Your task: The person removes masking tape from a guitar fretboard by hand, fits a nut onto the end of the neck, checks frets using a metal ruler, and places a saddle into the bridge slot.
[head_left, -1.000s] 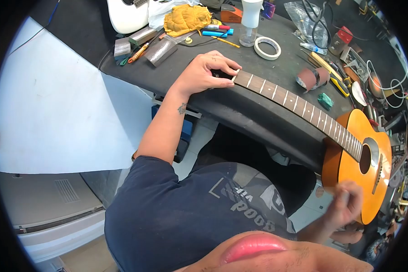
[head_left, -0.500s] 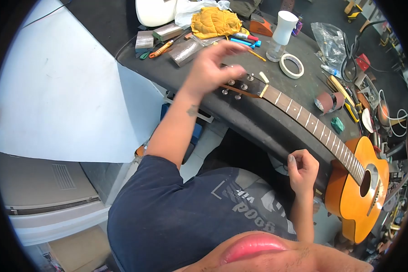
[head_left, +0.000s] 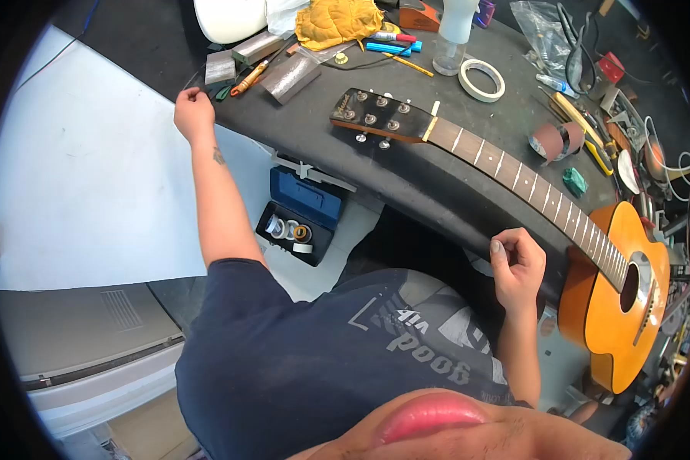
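Note:
An acoustic guitar lies along the bench, its orange body at the right and its dark headstock pointing left. My left hand is by the bench's left edge, well away from the headstock. Its fingers are curled together; whatever they may hold is hidden. My right hand hovers beside the guitar neck, before the bench edge, thumb pressed to bent fingers. I cannot make out anything in it. A small white strip is at the nut end of the neck.
Metal blocks, a yellow cloth, markers, a spray bottle and a tape roll lie behind the headstock. Tools and a sandpaper roll crowd the right. An open toolbox sits below the bench.
My left hand has swung left from above the headstock to the bench's left edge, and its fingers have closed. My right hand stays closed in nearly the same place. The view has shifted slightly.

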`<state>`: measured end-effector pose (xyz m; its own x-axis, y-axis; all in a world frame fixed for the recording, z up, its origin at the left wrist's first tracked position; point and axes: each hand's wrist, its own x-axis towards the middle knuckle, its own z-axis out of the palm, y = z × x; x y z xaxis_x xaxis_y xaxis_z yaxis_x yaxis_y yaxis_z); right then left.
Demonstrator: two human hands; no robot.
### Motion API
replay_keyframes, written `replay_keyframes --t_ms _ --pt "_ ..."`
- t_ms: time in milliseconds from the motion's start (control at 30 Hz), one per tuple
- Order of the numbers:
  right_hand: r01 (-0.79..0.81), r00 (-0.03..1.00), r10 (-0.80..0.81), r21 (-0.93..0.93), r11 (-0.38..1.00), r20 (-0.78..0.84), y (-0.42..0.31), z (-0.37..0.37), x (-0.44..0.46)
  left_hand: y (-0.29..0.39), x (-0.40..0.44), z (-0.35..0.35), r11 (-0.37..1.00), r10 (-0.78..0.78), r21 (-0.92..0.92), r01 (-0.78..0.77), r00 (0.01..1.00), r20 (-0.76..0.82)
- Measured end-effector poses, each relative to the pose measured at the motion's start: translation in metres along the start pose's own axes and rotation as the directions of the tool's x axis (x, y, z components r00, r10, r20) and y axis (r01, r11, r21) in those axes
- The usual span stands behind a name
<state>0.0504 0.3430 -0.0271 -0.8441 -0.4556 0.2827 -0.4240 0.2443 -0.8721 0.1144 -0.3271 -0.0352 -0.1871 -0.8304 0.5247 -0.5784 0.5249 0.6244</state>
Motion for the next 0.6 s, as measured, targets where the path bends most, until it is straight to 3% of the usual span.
replay_keyframes --t_ms 133,233,333,367,433,500,533,567,600 --pt "-0.026 1.0 0.026 0.021 0.999 0.017 0.005 0.001 0.002 -0.032 0.035 0.026 0.884 0.151 0.392 -0.254 0.949 0.276" --pt "-0.042 0.999 0.042 0.016 0.999 0.019 0.004 0.002 0.004 -0.032 0.049 0.035 0.904 0.098 0.362 -0.228 0.934 0.344" --pt "-0.04 0.999 0.04 -0.002 0.999 0.009 -0.001 0.002 0.003 -0.04 0.074 0.039 0.889 0.182 0.313 -0.335 0.885 0.429" --pt "-0.025 1.0 0.025 -0.011 1.0 0.005 -0.002 0.003 0.003 -0.041 0.087 0.042 0.869 0.128 0.359 -0.339 0.857 0.5" --pt "-0.019 1.0 0.019 -0.019 1.0 -0.001 -0.002 0.001 0.002 -0.049 0.111 0.045 0.895 0.166 0.226 -0.385 0.757 0.632" --pt "-0.03 1.0 0.03 -0.01 1.0 -0.003 -0.003 0.001 0.003 -0.059 0.132 0.042 0.953 0.113 0.116 -0.281 0.683 0.722" --pt "-0.045 0.999 0.045 0.032 0.998 -0.005 -0.003 0.002 0.002 -0.068 0.153 0.041 0.946 -0.007 0.21 -0.247 0.632 0.775" --pt "-0.044 0.999 0.044 0.021 0.999 0.0 -0.003 0.001 0.002 -0.066 0.158 0.022 0.962 -0.077 0.227 -0.151 0.649 0.757" --pt "-0.041 0.999 0.041 0.011 0.999 0.005 -0.003 0.0 0.001 -0.071 0.16 0.008 0.931 0.03 0.248 -0.268 0.733 0.679"
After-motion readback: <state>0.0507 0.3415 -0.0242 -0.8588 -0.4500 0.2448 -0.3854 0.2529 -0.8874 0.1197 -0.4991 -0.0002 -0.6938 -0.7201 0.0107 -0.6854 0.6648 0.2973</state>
